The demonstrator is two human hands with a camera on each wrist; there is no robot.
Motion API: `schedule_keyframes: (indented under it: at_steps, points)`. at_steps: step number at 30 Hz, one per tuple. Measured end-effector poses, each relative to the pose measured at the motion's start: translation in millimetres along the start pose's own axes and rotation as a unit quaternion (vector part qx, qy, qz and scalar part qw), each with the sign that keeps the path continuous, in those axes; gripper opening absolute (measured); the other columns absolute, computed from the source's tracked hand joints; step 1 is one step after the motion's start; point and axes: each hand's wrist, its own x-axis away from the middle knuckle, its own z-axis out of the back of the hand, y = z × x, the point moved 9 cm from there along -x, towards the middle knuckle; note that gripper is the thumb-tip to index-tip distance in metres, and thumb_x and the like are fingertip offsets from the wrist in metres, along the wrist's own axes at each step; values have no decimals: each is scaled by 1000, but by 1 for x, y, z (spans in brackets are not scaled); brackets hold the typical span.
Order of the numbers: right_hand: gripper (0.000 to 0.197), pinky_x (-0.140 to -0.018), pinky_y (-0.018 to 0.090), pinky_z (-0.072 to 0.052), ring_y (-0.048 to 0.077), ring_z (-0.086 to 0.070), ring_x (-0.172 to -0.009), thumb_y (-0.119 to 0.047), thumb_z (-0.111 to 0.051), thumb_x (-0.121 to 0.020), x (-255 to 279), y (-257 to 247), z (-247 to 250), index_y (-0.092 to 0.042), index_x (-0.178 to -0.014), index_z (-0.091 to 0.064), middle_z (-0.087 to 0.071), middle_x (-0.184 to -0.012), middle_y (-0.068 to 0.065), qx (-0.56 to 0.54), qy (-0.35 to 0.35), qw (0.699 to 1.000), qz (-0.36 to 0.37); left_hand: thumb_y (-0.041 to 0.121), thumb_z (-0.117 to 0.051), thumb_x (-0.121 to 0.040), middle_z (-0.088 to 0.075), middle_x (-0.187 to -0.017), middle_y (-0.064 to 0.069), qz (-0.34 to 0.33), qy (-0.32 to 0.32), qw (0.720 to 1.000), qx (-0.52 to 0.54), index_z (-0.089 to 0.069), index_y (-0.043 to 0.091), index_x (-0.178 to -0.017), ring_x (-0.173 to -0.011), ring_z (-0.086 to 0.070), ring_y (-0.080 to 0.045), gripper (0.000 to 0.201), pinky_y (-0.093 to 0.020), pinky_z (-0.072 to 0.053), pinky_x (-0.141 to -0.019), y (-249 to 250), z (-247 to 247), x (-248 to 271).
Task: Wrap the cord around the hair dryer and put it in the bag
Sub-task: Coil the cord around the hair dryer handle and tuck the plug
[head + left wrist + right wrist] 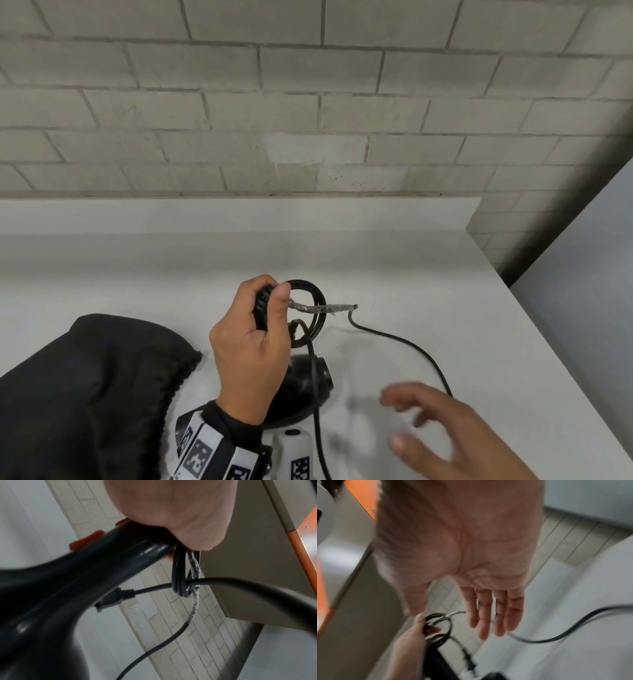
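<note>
The left hand (pixel 251 346) is raised over the white table (pixel 445 274), back of the hand toward the head camera, its fingers and thumb curled tight around the handle of the black hair dryer (pixel 68 588). The dryer hangs from that grip with its round body below the wrist, close over the table. Pinned under the same fist against the handle end are several small loops of black cord (pixel 313 308), which stick out just past the thumb. A stretch of the cord wrapped in clear tape (pixel 329 308) leaves the loops away from the thumb. From there the loose cord curves across the table toward the right hand (pixel 445 431). The plug (pixel 112 599) dangles just below the loops, beside the dryer's handle.

The right hand hovers low, palm down, fingers spread and relaxed, holding nothing; the loose cord passes just beyond its fingertips, whether touching I cannot tell.

The black drawstring bag (pixel 85 394) lies on the table beside the left forearm, on the side away from the right hand.
</note>
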Motion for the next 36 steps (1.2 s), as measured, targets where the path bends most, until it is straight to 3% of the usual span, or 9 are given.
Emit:
schedule_keyframes:
  at_steps: [4, 8, 12, 20, 24, 26, 29, 32, 36]
  points:
    - [37, -90, 31, -54, 10, -70, -92, -58, -55, -84, -39, -32, -65, -28, -103, -66, -76, -96, -5, -122, -75, 990, 7, 60, -45, -95, -57, -56, 6, -2, -2, 1000, -10, -57, 33, -92, -53, -57, -12, 30, -24, -44, -51, 0, 0, 1]
    - [21, -53, 29, -49, 15, -53, -50, -24, -52, -100, -46, -42, -87, -7, -100, -64, -59, -60, 2, -214, -104, 971, 15, 60, -45, -95, -58, -57, 7, 1, -1, 1000, -14, -58, 33, -92, -54, -59, -11, 30, -20, -45, -53, -1, 1, 1]
    - [27, -48, 21, -30, 10, -33, -46, -44, -55, -88, -25, -40, -51, -21, -82, -68, -38, -50, -7, -198, -47, 976, 79, 62, -42, -96, -59, -58, 7, 4, 13, 1000, -18, -56, 36, -93, -52, -57, -14, 29, -26, -45, -51, -6, 10, -4]
    - [58, -49, 23, -21, 23, -29, -45, -56, -84, -65, 16, 33, 15, -3, -84, -73, -43, -55, 13, -294, 46, 951, 87, 62, -42, -96, -59, -60, 4, 3, 9, 1000, -5, -57, 34, -92, -52, -57, -19, 33, -34, -45, -52, -7, 8, -4]
    - [15, -47, 15, -35, 13, -43, -45, -30, -74, -84, 11, 60, 41, -17, -78, -75, -47, -47, 7, -79, 111, 991, -8, 61, -42, -97, -61, -62, 4, -4, 9, 1000, 2, -57, 35, -93, -51, -57, -19, 30, -35, -45, -52, -8, 10, -7]
    - [27, -49, 9, -38, 4, -48, -44, -11, -62, -92, 2, 80, 50, -23, -73, -76, -59, -51, 3, 43, 156, 985, -59, 61, -42, -97, -60, -60, 3, -4, 5, 1000, 3, -57, 34, -92, -50, -56, -21, 31, -37, -44, -51, -6, 9, -5]
    - [18, -69, 11, -46, 6, -62, -76, -9, -70, -85, -8, 77, 57, -19, -100, -74, -68, -79, -6, 134, 262, 953, -69, 60, -42, -97, -60, -61, 4, -5, -1, 1000, 12, -57, 32, -92, -50, -56, -21, 32, -42, -46, -49, -3, 9, 0]
    - [42, -96, 37, -47, 22, -55, -111, -13, -75, -82, -23, 31, 46, -18, -122, -61, -55, -115, -2, 199, 306, 928, 70, 60, -43, -97, -59, -60, 6, -7, -6, 1000, 13, -58, 29, -92, -51, -56, -20, 35, -41, -47, -48, -1, 7, 3]
    - [47, -112, 16, -25, 2, -36, -134, -32, -63, -91, -46, -49, -4, -23, -134, -45, -46, -135, -10, 213, 187, 924, 257, 59, -43, -97, -57, -59, 8, -6, -10, 1000, 6, -61, 22, -91, -52, -56, -17, 42, -35, -46, -50, 0, 6, 6]
